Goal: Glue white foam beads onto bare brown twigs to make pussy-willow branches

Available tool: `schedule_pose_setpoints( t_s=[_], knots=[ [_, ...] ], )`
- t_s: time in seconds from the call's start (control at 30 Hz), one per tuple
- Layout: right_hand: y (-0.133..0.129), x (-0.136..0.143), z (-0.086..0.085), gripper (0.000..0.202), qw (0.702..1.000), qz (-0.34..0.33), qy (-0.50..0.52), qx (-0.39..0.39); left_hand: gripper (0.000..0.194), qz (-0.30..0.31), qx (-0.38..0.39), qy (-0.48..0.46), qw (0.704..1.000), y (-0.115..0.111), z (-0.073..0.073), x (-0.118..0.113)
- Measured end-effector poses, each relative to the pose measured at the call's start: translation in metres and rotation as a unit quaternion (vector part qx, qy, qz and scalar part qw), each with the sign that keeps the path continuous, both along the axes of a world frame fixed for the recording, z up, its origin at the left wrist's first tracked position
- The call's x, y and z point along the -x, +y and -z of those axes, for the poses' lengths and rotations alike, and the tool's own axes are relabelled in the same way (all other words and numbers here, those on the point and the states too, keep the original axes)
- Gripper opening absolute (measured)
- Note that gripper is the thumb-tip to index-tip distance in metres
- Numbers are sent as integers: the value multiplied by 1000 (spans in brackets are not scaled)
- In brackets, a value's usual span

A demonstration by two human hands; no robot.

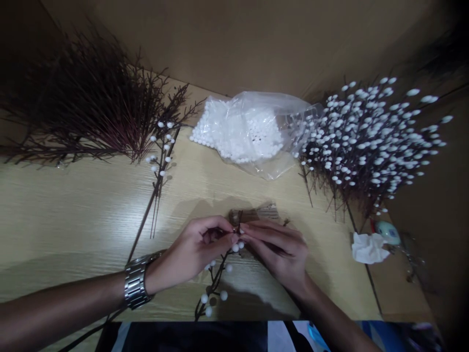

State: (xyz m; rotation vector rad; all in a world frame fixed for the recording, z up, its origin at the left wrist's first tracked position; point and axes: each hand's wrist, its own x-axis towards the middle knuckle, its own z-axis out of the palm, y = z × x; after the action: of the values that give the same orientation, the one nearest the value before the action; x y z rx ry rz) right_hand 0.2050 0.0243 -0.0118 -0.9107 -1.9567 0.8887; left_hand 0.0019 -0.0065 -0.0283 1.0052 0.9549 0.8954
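Note:
My left hand (196, 247), with a metal watch on its wrist, pinches a dark artificial twig (219, 277) near its tip. Several white foam balls sit along this twig, which hangs down toward the table's front edge. Close against the left fingertips, my right hand (280, 249) is closed in a pinch on a small white ball (242, 230) at the twig's tip. The fingers hide part of that ball. Behind the hands lies a torn piece of cardboard (269, 211).
An open clear bag of white balls (252, 132) lies at the back middle. Bare dark twigs (110, 107) are piled at left, with a ball-covered twig (161, 156) beside them. A heap of white-tipped twigs (370, 137), crumpled tissue (369, 248) and a pale green object (388, 232) are at right.

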Motion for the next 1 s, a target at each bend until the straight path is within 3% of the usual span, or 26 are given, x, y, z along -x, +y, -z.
schedule_pose_setpoints(
  t_s=[0.23, 0.33, 0.43, 0.53, 0.6, 0.67, 0.77, 0.9, 1.0],
  knots=[
    [0, -2, -3, 43, 1000, -4, -5, 0, 16, 16, 8, -11, 1000, 1, -4, 1],
    [16, -15, -13, 33, 998, 69, 9, 10, 23, 23, 22, 11, 999, 2, -9, 1],
    [60, -23, -32, 22, 990, 136, -40, -10, 28, 26, 30, 34, 999, 5, -13, 1],
    [121, -13, -52, 25, 962, 119, -235, -71, 30, 17, 27, 48, 998, 7, -15, 2],
    [159, 2, -58, 23, 954, 95, -274, -73, 31, -2, 15, 47, 999, 8, -14, 2],
    [187, 19, -54, 24, 947, 77, -304, -65, 31, -15, 11, 39, 999, 9, -14, 3],
    [209, 39, -42, 22, 936, 53, -346, -43, 30, -16, 18, 20, 1000, 9, -14, 3],
    [214, 48, -30, 27, 932, 35, -361, -26, 30, -24, 24, 0, 999, 7, -16, 2],
    [213, 44, -29, 28, 940, 41, -337, -29, 29, -22, 17, 0, 1000, 6, -16, 3]
  ],
)
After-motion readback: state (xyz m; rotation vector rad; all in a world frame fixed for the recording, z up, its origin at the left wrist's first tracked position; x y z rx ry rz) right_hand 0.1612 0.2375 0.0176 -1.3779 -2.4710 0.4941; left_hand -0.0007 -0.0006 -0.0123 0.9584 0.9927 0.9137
